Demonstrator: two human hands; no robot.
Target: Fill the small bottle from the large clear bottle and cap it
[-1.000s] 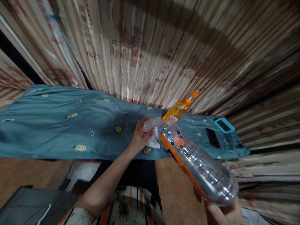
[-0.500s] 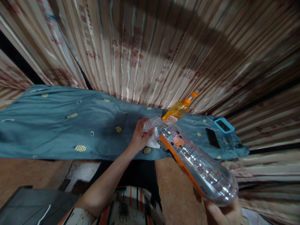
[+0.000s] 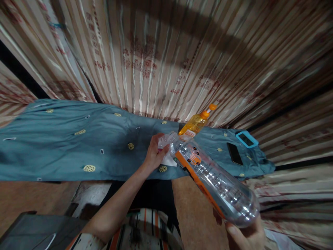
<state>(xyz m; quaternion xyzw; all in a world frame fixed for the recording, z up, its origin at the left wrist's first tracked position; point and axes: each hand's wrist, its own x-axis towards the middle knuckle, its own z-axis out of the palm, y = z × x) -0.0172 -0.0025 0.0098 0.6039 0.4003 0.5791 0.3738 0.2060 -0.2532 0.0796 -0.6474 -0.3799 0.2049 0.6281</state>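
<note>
My right hand [image 3: 248, 234] is wrapped round the base of a large clear plastic bottle [image 3: 221, 187] with an orange label. The bottle is tilted, base raised toward me and its neck pointing away to the left. My left hand [image 3: 153, 156] grips a small clear plastic container [image 3: 165, 139] right at the bottle's mouth; whether the two touch I cannot tell. A white patch [image 3: 169, 160], perhaps paper or part of the container, shows under the fingers. Just behind the neck is a pump bottle [image 3: 196, 123] of yellow liquid with an orange top.
A teal patterned cloth [image 3: 65, 146] covers the long, narrow table. To the right lie a black phone [image 3: 234, 153] and a blue-framed device [image 3: 246, 139]. Pleated curtains [image 3: 161, 69] hang close behind and at the right. A grey seat or box [image 3: 33, 229] stands at lower left.
Both hands keep their hold. The large bottle's base and my right hand have shifted slightly left; the view has tilted a little.
</note>
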